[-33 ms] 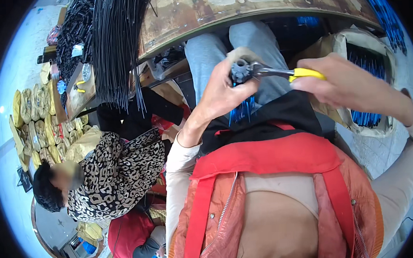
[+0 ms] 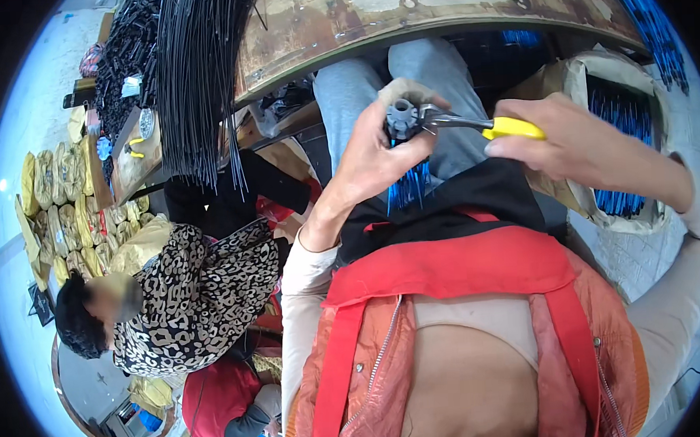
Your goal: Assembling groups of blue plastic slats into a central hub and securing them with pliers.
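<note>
Now, left hand (image 2: pixel 370 154): curled around a gray, round, notched piece (image 2: pixel 401 121) with a hole on top, held just past the table's near edge.
Blue strands (image 2: pixel 409 190): thin, shiny, poking out under that hand.
Right hand (image 2: pixel 551 133): closed on metal pliers with smooth yellow handles (image 2: pixel 513 128); their tip meets the gray piece's right side. Can't tell if it bites.
Table (image 2: pixel 403 14): worn, patchy wood; long, thin black rods (image 2: pixel 201 92) droop past its left edge.
</note>
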Demonstrator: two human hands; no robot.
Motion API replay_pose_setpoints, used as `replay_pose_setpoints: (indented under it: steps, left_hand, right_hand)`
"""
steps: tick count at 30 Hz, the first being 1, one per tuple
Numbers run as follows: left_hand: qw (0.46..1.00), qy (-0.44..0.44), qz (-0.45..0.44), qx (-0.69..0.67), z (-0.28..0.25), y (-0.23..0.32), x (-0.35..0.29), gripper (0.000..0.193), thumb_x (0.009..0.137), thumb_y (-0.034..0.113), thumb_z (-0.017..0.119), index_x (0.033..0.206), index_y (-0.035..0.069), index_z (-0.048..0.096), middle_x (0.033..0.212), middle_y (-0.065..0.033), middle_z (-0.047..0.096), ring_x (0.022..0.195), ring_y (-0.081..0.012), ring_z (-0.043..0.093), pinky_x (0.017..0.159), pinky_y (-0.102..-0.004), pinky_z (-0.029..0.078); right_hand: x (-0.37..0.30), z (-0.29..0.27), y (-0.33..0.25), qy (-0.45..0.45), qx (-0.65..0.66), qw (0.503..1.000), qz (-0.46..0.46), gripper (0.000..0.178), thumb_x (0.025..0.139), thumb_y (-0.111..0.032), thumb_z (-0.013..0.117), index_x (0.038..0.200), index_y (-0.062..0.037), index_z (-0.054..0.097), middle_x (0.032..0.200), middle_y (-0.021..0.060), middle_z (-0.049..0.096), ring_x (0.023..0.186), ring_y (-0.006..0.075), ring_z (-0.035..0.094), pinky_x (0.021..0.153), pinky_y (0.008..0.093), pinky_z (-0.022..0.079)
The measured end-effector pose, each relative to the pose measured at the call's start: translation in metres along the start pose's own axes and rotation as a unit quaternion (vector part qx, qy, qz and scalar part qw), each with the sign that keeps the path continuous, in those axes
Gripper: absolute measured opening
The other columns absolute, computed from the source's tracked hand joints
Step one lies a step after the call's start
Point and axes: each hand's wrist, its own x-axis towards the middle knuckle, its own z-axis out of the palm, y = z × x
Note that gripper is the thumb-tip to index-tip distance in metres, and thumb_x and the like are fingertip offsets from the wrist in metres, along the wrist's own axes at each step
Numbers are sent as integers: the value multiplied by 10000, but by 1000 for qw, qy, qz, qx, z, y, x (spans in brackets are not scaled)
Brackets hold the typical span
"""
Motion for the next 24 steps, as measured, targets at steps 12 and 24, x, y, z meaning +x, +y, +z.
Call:
replay_pose_setpoints:
  steps: [12,24]
  left_hand:
    - [989,116,-17,-86,7,-16,-19,286,784,109,802,971,46,596,818,1,619,710,-60,576,655,-225,482]
    - [996,-16,-40,-81,2,-10,-11,307,803,149,806,1029,40,628,843,14,623,726,-47,574,649,-206,466]
  right_hand:
    - [19,60,37,94,160,979,-88,387,977,-216,547,1238,70,531,819,118,646,692,164,597,687,312,482]
    - [23,60,40,124,96,966,-207,334,950,-175,580,1212,31,554,928,187,644,855,311,644,771,365,490]
